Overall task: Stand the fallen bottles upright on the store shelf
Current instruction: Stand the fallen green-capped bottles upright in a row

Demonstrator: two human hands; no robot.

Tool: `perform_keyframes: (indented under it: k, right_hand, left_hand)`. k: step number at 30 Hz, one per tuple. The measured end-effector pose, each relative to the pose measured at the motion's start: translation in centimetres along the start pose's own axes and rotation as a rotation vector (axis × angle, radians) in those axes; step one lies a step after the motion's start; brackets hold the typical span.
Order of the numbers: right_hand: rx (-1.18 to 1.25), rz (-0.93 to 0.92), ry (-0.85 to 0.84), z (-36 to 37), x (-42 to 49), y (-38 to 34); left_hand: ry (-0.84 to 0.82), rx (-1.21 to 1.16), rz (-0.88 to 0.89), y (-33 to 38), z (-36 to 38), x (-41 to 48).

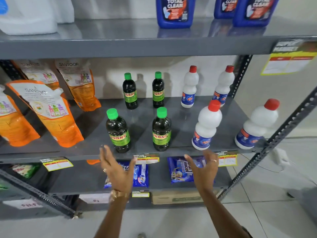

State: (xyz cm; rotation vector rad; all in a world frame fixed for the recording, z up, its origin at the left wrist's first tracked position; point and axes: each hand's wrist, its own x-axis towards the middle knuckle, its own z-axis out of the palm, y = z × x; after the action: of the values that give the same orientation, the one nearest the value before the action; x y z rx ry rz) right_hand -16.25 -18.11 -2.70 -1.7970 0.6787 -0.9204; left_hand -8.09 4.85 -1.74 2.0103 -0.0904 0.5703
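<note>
Grey metal shelving is being shown, with four dark green-capped bottles and four white red-capped bottles all standing upright on the middle shelf. Orange pouches are leaning at left. Left hand and right hand are being held spread and empty just before the shelf edge, blue packets lying behind them.

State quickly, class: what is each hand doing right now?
Left hand: open, holding nothing.
Right hand: open, holding nothing.
</note>
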Motion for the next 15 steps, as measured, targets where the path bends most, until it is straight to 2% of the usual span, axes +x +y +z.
perform_keyframes:
  k: [2, 5, 7, 13, 15]
  right_hand:
    - [-0.043, 0.050, -0.007, -1.3, 2.4, 0.8]
    - [-0.069, 0.068, -0.212, -1.9, 6.0, 1.7]
    - [-0.076, 0.063, -0.280, -1.9, 6.9, 2.0]
    - [-0.030, 0.067, -0.258, -1.8, 6.8, 1.9]
    - [-0.024, 0.084, -0.269, -1.8, 6.8, 2.1]
  left_hand:
    - [-0.100, -0.031, 0.071, 2.4, 2.1, -3.0]
    - [-0.278, -0.087, 0.103, 4.9, 5.1, -3.6]
    - [-0.284, -0.101, 0.073, 5.3, 6.6, -2.4]
    - [-0.355, -0.067, -0.116, 4.1, 9.0, 0.5]
    - [-0.356, -0.061, -0.126, 3.5, 9.4, 0.5]
